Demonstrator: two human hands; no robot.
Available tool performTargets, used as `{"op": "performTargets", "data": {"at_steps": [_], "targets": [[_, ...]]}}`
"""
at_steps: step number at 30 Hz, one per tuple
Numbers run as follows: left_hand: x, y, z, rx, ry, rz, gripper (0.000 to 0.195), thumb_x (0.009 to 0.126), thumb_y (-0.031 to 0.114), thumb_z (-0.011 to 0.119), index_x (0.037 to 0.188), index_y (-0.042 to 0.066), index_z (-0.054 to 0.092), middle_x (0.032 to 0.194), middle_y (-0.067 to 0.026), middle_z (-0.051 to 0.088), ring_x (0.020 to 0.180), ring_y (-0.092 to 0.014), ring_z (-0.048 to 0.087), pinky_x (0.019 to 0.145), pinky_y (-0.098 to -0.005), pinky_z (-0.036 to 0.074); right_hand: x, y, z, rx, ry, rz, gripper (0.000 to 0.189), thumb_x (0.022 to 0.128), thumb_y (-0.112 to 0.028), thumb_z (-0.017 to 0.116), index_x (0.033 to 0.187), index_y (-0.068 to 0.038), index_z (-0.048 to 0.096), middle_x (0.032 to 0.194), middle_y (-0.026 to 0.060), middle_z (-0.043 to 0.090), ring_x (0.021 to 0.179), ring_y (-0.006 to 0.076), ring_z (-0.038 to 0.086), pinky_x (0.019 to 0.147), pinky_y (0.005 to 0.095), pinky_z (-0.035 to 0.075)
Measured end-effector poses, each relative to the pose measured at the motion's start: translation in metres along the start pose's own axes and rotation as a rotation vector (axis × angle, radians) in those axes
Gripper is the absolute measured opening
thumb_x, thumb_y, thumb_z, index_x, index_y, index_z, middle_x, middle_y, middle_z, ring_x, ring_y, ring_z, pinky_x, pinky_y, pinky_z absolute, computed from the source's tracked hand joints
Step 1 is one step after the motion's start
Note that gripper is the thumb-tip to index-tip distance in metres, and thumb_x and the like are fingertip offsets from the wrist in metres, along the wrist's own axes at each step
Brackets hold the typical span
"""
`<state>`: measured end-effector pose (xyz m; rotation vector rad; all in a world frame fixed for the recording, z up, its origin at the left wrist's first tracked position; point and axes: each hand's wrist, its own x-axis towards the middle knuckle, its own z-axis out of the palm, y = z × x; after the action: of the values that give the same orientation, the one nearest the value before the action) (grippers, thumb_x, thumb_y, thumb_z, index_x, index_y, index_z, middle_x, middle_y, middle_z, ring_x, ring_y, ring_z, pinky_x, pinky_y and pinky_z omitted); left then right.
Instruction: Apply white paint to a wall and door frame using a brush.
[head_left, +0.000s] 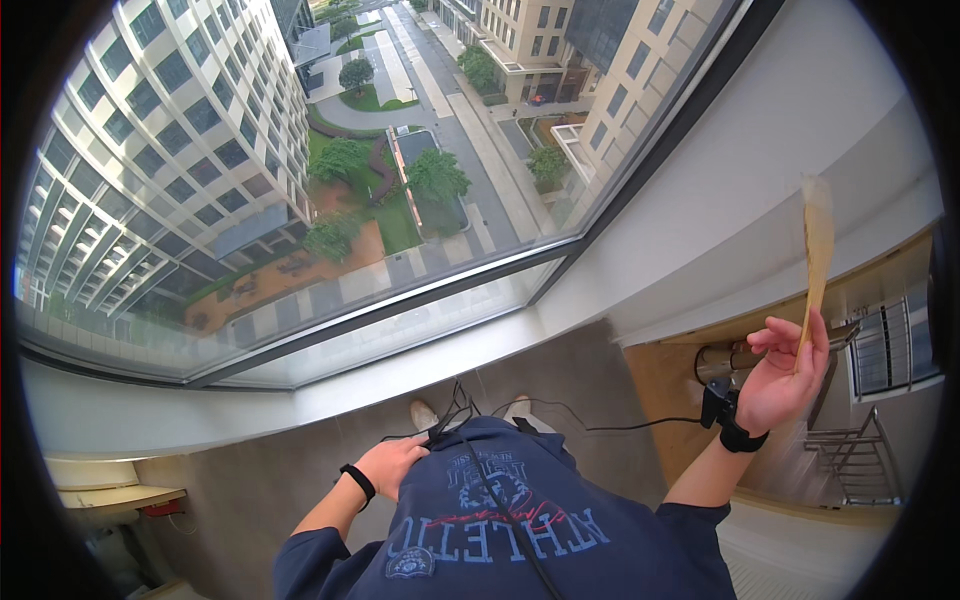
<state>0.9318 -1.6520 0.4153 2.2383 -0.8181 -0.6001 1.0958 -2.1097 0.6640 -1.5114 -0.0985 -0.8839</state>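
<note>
My right hand is raised at the right and grips the lower end of a long, flat, pale yellow wooden-looking strip. The strip stands upright from my fingers, its top blurred, in front of the white wall. A black strap with a small device is on my right wrist, and a black cable runs from it to my waist. My left hand rests by the hem of my dark blue T-shirt, near bunched black cables; its fingertips are partly hidden, so its hold cannot be told.
A large window with a dark frame and white sill is before me, with a street and buildings far below. The grey floor is under my feet. At the right are a wood-edged opening and a metal rack.
</note>
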Motion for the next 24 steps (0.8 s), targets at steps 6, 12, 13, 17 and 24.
{"op": "performTargets", "data": {"at_steps": [6, 12, 13, 17, 24], "targets": [[-0.001, 0.000, 0.011, -0.018, 0.056, 0.011, 0.061, 0.074, 0.043, 0.071, 0.117, 0.003, 0.053, 0.132, -0.0281, 0.052, 0.119, -0.043, 0.053, 0.099, -0.0447, 0.045, -0.025, 0.049, 0.001, 0.141, 0.034, 0.283, 0.036, 0.098, -0.013, 0.034, 0.128, 0.000, 0.049, 0.080, 0.0136, 0.065, 0.060, 0.0196, 0.059, 0.057, 0.0295, 0.048], [-0.010, 0.006, 0.014, -0.010, 0.072, 0.004, 0.059, 0.075, 0.041, 0.070, 0.116, 0.003, 0.053, 0.131, -0.0280, 0.052, 0.118, -0.044, 0.054, 0.098, -0.0452, 0.046, -0.108, 0.119, -0.011, 0.184, 0.027, 0.892, 0.033, 0.098, -0.017, 0.036, 0.119, 0.001, 0.053, 0.075, 0.0140, 0.066, 0.057, 0.0209, 0.062, 0.052, 0.0268, 0.047], [-0.010, 0.006, 0.014, -0.003, 0.070, 0.010, 0.059, 0.075, 0.041, 0.070, 0.116, 0.003, 0.053, 0.131, -0.0280, 0.052, 0.118, -0.044, 0.054, 0.098, -0.0452, 0.046, -0.113, 0.122, -0.013, 0.202, 0.019, 0.975, 0.032, 0.098, -0.018, 0.036, 0.117, 0.001, 0.054, 0.074, 0.0140, 0.066, 0.056, 0.0210, 0.062, 0.052, 0.0267, 0.047], [0.001, -0.003, 0.009, 0.002, 0.038, 0.059, 0.054, 0.077, 0.039, 0.067, 0.113, 0.000, 0.054, 0.126, -0.0287, 0.055, 0.114, -0.043, 0.056, 0.096, -0.0451, 0.047, -0.093, 0.108, -0.019, -0.083, -0.126, 0.836, 0.031, 0.098, -0.020, 0.041, 0.109, 0.002, 0.060, 0.070, 0.0120, 0.067, 0.054, 0.0186, 0.063, 0.051, 0.0252, 0.047], [-0.012, -0.020, 0.049, 0.059, 0.071, -0.088, 0.022, 0.083, 0.011, 0.056, 0.102, -0.002, 0.058, 0.115, -0.0258, 0.060, 0.098, -0.042, 0.062, 0.083, -0.0445, 0.053, -0.015, 0.031, 0.003, -0.098, -0.351, 0.421, 0.026, 0.097, -0.014, 0.049, 0.114, 0.001, 0.062, 0.078, 0.0080, 0.069, 0.067, 0.0104, 0.061, 0.063, 0.0245, 0.048]]}}
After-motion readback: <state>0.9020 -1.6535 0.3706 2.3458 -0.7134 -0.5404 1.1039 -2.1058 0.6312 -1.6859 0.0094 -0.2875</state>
